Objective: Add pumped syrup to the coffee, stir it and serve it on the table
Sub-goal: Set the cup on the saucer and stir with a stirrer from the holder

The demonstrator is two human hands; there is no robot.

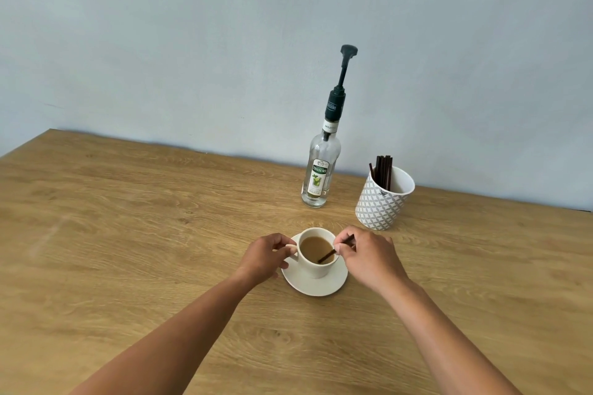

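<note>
Stirring step in hand: coffee cup (pixel 316 253) on its saucer (pixel 316 285), stirrer (pixel 333 252) dipped in the coffee.

The left hand (pixel 266 255) has fingers closed on the cup handle, steadying the cup. The right hand (pixel 369 258) pinches the stirrer, its lower end immersed on the cup's right side. The syrup bottle (pixel 321 170) stands well behind the cup; the stirrer holder (pixel 383 199) sits behind and right of the cup. Next move likely: finish stirring, lift the stirrer clear without dripping, then serve.

Soft, even daylight fills the frame, with faint shadows only. The table (pixel 128 234) edge bows from wide-angle distortion, strongest toward the corners. Focus is sharp throughout, without glare.
</note>
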